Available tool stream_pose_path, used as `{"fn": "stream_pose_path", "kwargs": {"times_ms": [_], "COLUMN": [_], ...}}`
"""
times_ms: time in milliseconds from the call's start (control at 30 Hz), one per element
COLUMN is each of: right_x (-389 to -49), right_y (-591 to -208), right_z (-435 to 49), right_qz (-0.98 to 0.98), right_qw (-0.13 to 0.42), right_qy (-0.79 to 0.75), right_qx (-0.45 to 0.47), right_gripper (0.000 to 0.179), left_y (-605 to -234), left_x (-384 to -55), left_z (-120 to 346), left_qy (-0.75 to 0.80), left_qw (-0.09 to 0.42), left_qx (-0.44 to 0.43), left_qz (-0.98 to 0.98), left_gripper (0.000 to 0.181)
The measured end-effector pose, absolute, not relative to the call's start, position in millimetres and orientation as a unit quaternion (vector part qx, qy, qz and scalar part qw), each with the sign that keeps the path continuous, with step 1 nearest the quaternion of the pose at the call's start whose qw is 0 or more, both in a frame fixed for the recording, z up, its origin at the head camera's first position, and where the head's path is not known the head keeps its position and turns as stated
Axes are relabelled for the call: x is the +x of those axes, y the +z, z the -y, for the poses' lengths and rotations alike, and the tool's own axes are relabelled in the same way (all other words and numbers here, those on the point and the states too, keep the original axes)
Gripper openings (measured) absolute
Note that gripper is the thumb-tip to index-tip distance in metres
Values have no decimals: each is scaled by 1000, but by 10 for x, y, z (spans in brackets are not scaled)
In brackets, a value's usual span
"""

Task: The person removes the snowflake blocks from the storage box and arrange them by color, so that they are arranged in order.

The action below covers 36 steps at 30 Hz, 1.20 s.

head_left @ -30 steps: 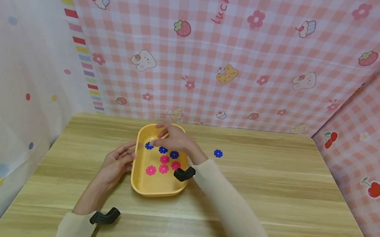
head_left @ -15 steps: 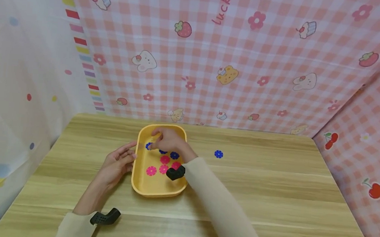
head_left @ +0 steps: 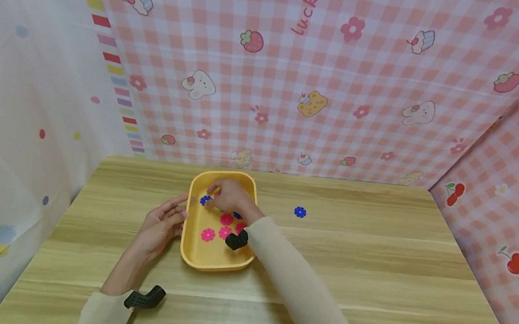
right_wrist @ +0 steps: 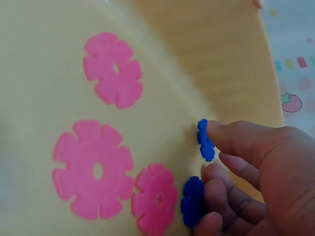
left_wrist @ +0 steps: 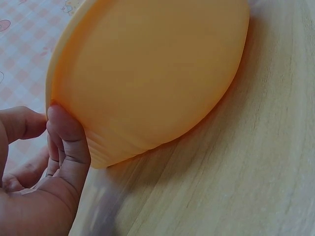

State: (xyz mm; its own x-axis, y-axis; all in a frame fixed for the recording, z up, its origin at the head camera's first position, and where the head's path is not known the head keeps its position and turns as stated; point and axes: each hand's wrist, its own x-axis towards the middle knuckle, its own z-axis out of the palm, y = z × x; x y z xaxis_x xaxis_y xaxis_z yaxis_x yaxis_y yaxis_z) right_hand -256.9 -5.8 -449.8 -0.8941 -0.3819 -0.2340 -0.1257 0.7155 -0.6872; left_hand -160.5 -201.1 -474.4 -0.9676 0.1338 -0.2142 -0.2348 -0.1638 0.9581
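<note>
A yellow tray stands on the table, holding pink and blue notched plastic discs. In the head view, my left hand holds the tray's left side, thumb and forefinger at the rim. The left wrist view shows these fingertips against the tray wall. Inside the tray, my right hand has its thumb at the edge of a blue disc, its other fingers curled beside it. I cannot tell whether it pinches the disc. Another blue disc lies by those fingers. Several pink discs lie flat nearby.
One blue disc lies on the wooden table, right of the tray. A pink checked cloth hangs behind the table, with more cloth at both sides.
My right hand has moved slightly left and down inside the tray, its thumb coming to the leftmost blue disc. My left hand stays at the tray's side.
</note>
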Motion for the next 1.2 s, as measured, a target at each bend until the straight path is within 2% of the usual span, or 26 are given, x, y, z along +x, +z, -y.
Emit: {"fn": "stream_pose_path", "kwargs": {"times_ms": [333,733,1033,1200], "right_x": [-2545,-2568,-2564,-2527], "right_y": [-4479,-4471,-4373,-4288], "right_z": [115,56,-33,-123], "right_qz": [-939,-920,-908,-898], "right_qw": [153,168,172,173], "right_qy": [-259,-318,-329,-346], "right_qx": [-167,-156,-193,-209], "right_gripper": [26,19,8,8], "left_y": [-4750,-4743,-4742,-4745], "left_x": [-1606,-1604,-1595,-1600], "left_z": [2006,1992,1989,1989], "left_qy": [764,763,762,765], "left_qw": [118,116,113,111], "left_qx": [-41,-42,-43,-40], "left_qz": [-633,-635,-636,-633], "left_gripper": [58,56,56,57]}}
